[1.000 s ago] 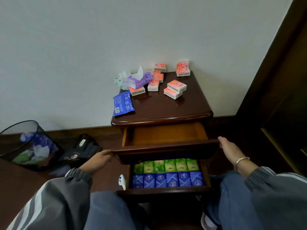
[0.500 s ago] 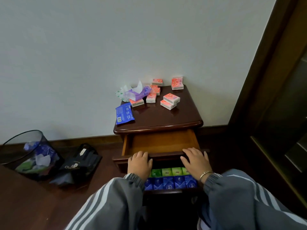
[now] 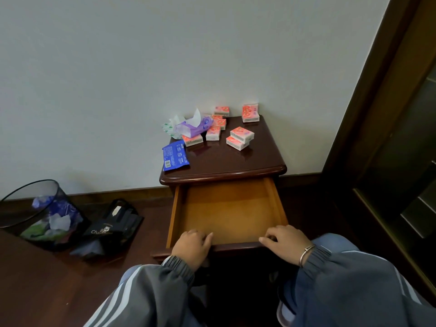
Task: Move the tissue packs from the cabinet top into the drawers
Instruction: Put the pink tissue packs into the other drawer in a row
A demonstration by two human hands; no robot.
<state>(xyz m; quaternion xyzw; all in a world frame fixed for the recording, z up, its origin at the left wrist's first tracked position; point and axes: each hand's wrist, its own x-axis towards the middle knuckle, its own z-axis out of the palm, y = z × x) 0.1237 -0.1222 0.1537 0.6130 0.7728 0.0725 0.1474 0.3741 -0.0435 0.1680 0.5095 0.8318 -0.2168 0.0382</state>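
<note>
Several small red tissue packs (image 3: pixel 241 135) lie scattered at the back of the dark wooden cabinet top (image 3: pixel 236 161). With them are a purple soft pack (image 3: pixel 193 126) with a tissue sticking out, a green-and-white pack (image 3: pixel 168 128) and a flat blue pack (image 3: pixel 175 156) near the left edge. The upper drawer (image 3: pixel 227 208) is pulled far out and its wooden bottom is bare. My left hand (image 3: pixel 192 245) and my right hand (image 3: pixel 284 240) both grip the drawer's front edge, fingers curled over it. The lower drawer is hidden under the upper one.
A black mesh waste bin (image 3: pixel 40 215) with crumpled paper stands on the floor at the left, a black bag (image 3: pixel 113 230) beside it. A dark wooden door frame (image 3: pixel 377 114) runs along the right. My knees are close below the drawer.
Both hands came in from the drawer's sides to its front edge, and the upper drawer slid further out. It now covers the lower drawer's green and blue packs.
</note>
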